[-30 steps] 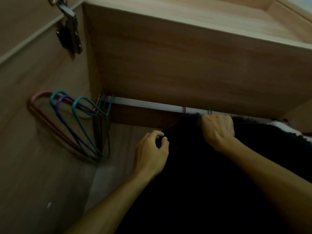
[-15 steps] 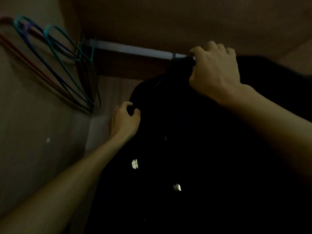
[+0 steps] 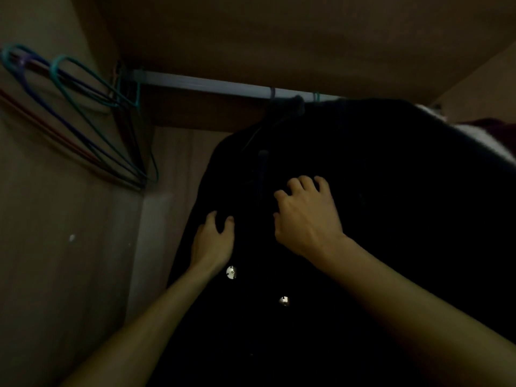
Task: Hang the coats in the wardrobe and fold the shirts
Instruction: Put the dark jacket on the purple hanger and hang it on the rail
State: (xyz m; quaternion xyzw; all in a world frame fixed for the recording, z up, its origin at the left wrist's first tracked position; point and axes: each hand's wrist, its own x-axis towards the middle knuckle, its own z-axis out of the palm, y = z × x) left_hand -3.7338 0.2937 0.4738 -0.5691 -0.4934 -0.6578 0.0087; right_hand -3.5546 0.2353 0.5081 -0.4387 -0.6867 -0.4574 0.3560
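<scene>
A black coat (image 3: pixel 391 177) with shiny buttons (image 3: pixel 231 272) hangs from the pale wardrobe rail (image 3: pixel 201 83); its hanger hook sits on the rail near the middle. My left hand (image 3: pixel 213 243) grips the coat's left front edge, thumb and fingers curled into the cloth. A little higher and to the right, my right hand (image 3: pixel 307 219) holds the coat's front with bent fingers. The wardrobe is dark, so the coat's folds barely show.
Several empty wire hangers (image 3: pixel 92 115), teal, purple and red, hang at the rail's left end against the wooden side wall (image 3: pixel 55 247). A white garment (image 3: pixel 499 149) and a dark red one (image 3: pixel 497 125) hang behind the coat at the right. A wooden shelf (image 3: pixel 279 37) sits above the rail.
My right hand has let go of the hanger hook at the rail and come down onto the coat's front. My left hand has slid lower along the coat's edge.
</scene>
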